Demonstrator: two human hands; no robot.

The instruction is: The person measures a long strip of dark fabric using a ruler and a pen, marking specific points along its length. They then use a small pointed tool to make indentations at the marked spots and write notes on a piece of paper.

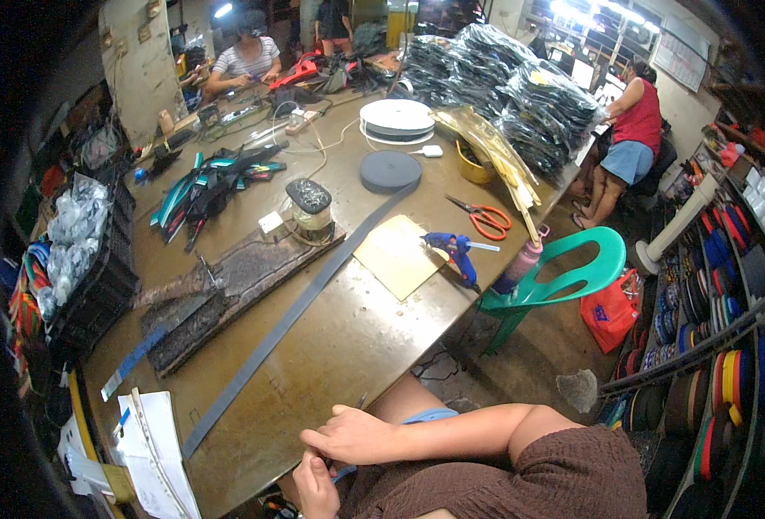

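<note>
Near the table's front edge my two hands meet, close to my lap. The right hand (352, 435) is closed, its fingers bent toward the left. Just below it, my left hand (316, 486) has its fingers curled. Whatever lies between them is hidden or too small to name; a small dark tip (362, 401) shows just above the right hand. Left of the hands, a long grey flat strap (292, 303) stretches diagonally over the table (313, 381) from its grey roll (390, 171).
Beyond my hands lie a yellow sheet (400, 259), a blue glue gun (454, 249) and orange-handled scissors (486, 221). A dark board (201, 320) and white papers (153, 450) are left. A green chair (581, 259) stands right. Bagged goods (504, 95) pile up behind; other people are at work.
</note>
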